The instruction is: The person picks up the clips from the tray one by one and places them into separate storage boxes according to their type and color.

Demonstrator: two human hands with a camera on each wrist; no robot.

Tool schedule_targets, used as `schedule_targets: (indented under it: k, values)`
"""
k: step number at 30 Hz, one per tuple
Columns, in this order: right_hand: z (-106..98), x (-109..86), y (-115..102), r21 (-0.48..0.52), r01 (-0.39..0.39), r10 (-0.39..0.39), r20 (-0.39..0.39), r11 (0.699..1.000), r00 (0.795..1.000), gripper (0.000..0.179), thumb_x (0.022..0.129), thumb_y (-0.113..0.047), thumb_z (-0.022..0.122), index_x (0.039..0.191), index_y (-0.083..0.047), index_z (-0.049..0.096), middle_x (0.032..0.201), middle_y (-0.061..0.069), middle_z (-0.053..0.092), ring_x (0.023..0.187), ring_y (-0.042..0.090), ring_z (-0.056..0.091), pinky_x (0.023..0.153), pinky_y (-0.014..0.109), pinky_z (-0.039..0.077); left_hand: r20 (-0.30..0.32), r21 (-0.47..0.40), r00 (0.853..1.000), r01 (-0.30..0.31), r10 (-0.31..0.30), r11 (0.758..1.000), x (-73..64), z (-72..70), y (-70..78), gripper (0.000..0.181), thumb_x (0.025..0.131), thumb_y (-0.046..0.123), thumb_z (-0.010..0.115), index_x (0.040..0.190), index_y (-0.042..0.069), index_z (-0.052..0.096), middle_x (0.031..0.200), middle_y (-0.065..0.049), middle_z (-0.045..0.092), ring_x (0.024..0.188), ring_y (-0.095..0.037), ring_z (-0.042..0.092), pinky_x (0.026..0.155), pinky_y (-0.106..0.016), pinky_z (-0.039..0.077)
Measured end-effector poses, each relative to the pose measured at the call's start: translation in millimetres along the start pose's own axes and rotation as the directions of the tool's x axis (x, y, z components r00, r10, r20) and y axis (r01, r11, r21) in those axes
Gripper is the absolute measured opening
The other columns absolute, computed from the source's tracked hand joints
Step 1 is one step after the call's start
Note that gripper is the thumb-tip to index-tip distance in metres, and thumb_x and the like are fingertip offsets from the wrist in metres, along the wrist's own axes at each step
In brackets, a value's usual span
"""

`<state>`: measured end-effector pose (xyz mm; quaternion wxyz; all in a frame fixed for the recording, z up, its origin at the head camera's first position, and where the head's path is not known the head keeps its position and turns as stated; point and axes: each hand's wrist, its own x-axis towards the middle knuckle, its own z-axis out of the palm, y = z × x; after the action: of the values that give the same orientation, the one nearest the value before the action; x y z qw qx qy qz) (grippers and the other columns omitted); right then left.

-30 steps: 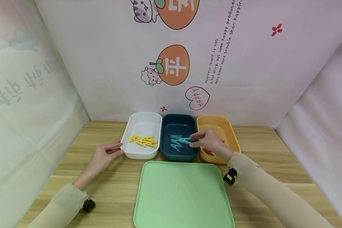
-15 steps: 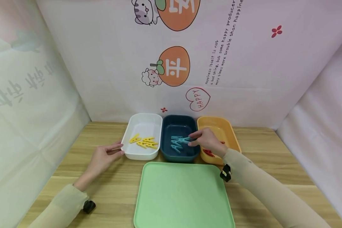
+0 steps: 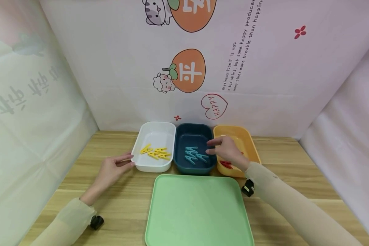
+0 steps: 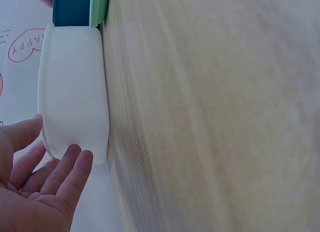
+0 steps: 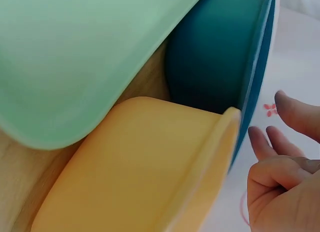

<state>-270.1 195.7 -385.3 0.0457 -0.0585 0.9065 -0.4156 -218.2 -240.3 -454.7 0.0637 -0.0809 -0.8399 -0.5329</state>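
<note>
Several teal clothespins lie bunched in the dark blue bin. My right hand hovers over that bin's right side, thumb and fingertips apart with nothing between them; the right wrist view shows the same hand above the rims. At the left end of the white bin, my left hand rests its fingertips against the wall. In the left wrist view, its thumb is by the rim and its fingers are loosely extended. Yellow clothespins lie inside the white bin.
A yellow-orange bin with red clothespins, partly hidden by my right arm, stands right of the blue one. In front lies a light green tray on the wooden table. A printed cloth hangs behind the bins.
My right hand has let go of a teal clothespin, which now lies in the blue bin with the others. The hand has lifted slightly away. My left hand has stayed put.
</note>
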Motion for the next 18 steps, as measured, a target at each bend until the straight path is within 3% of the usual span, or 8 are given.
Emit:
schedule_targets:
  k: [7, 13, 18]
  values:
    - [-3, -37.5, -1, -0.101, 0.183, -0.187, -0.025, 0.978, 0.982, 0.012, 0.094, -0.016, 0.083, 0.103, -0.008, 0.083, 0.100, 0.001, 0.077, 0.098, 0.027, 0.064, 0.081, 0.042, 0.060, -0.008, 0.013, 1.000, -0.008, 0.008, 1.000, -2.8, -2.4, 3.9, 0.040, 0.096, 0.012, 0.081, 0.129, -0.008, 0.070, 0.147, -0.021, 0.058, 0.113, -0.038, 0.071, 0.083, -0.022, 0.061]
    - [4, -76.5, -3, -0.182, 0.238, -0.244, -0.012, 0.954, 0.970, 0.006, 0.092, -0.021, 0.086, 0.094, -0.017, 0.083, 0.088, -0.008, 0.073, 0.070, 0.022, 0.055, 0.051, 0.029, 0.047, -0.003, 0.033, 1.000, -0.017, 0.017, 0.999, -6.1, -6.2, 7.4, 0.041, 0.099, 0.017, 0.079, 0.130, -0.007, 0.070, 0.148, -0.021, 0.058, 0.117, -0.038, 0.069, 0.085, -0.022, 0.061]
    - [5, -103.0, -1, -0.198, 0.277, -0.270, 0.059, 0.940, 0.961, 0.004, 0.092, -0.021, 0.086, 0.091, -0.019, 0.082, 0.083, -0.012, 0.072, 0.056, 0.015, 0.052, 0.047, 0.026, 0.044, -0.047, 0.125, 0.991, -0.118, 0.125, 0.985, -10.5, -11.4, 16.5, 0.036, 0.105, 0.016, 0.070, 0.131, -0.009, 0.069, 0.149, -0.025, 0.056, 0.131, -0.044, 0.059, 0.092, -0.031, 0.060]
